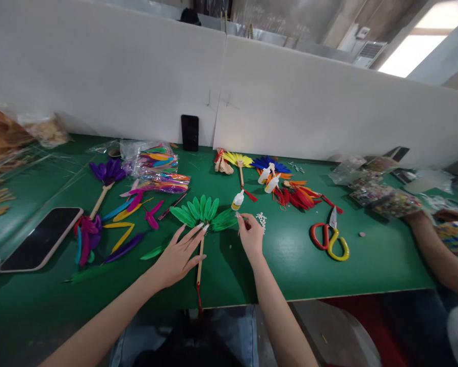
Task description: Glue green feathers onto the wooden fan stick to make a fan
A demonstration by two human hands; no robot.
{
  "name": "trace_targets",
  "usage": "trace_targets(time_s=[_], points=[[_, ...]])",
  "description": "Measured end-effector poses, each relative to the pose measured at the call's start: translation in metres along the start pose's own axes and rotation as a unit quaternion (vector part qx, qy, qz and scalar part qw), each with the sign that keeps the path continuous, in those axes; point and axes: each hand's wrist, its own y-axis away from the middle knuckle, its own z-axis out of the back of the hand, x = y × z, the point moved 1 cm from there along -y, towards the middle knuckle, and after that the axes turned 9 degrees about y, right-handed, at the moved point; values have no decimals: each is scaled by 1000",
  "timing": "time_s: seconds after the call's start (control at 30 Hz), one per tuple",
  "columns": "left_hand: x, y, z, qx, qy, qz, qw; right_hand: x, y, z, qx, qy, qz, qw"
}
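Along the back of our green desk (290, 275) runs a white partition (110, 66), with a black phone (190, 133) propped upright against it. To our left lies a larger device (43, 238), dark screen up, pale edge around it; beyond it a clear bag (47, 130) sits by the partition. To our right we have red-and-yellow-handled scissors (333, 219) and, farther over, clear bags of small multicoloured pieces (397, 203).

This looks like a craft workshop. A long green surface (290, 272) backed by white partition panels (99, 71) carries feather fans (203, 208), bagged coloured feathers (158, 163), small white bottles (272, 183) and scissors (332, 224). Another person's arm (435, 250) rests farther along it, beside bags of beads (397, 204).
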Motion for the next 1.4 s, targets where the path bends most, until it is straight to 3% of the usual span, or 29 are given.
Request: trace_targets(time_s=[1.0,1.4], points=[[2,-1,2,3,-19,-15,1000,-7,3,-6,-23,5,43,999],[1,-1,-5,-29,-61,-43,997,-6,4,-6,-23,21,57,998]])
